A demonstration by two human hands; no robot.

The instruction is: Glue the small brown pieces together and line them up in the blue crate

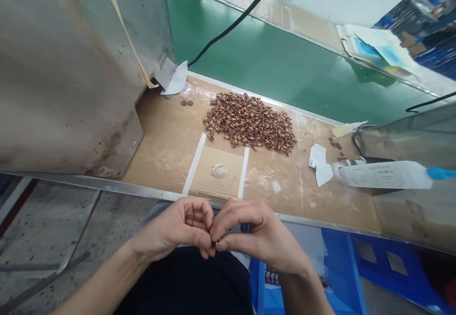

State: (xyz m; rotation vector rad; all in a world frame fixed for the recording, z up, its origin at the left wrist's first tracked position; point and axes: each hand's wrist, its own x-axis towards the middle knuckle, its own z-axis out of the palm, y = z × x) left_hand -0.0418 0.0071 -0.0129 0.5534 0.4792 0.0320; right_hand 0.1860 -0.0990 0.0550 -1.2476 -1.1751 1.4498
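Observation:
Over the table's front edge, my left hand [181, 229] and my right hand [251, 232] meet fingertip to fingertip. Both are closed in a pinch around a small dark piece with a gold glint [215, 243], mostly hidden by the fingers. Beyond them lies a small round clear plastic dish [219, 170] on a cardboard patch [203, 182] between two white tape strips. Farther back spreads a large pile of small brown pieces with gold-coloured bits [251, 120].
A metal housing [67, 68] rises at left. Two brown discs [187, 102] lie near it. At right are a crumpled white cloth [321, 164] and a white bottle with a blue tip [386, 175] on its side. A green belt [249, 53] runs behind; a blue crate [347, 267] stands below.

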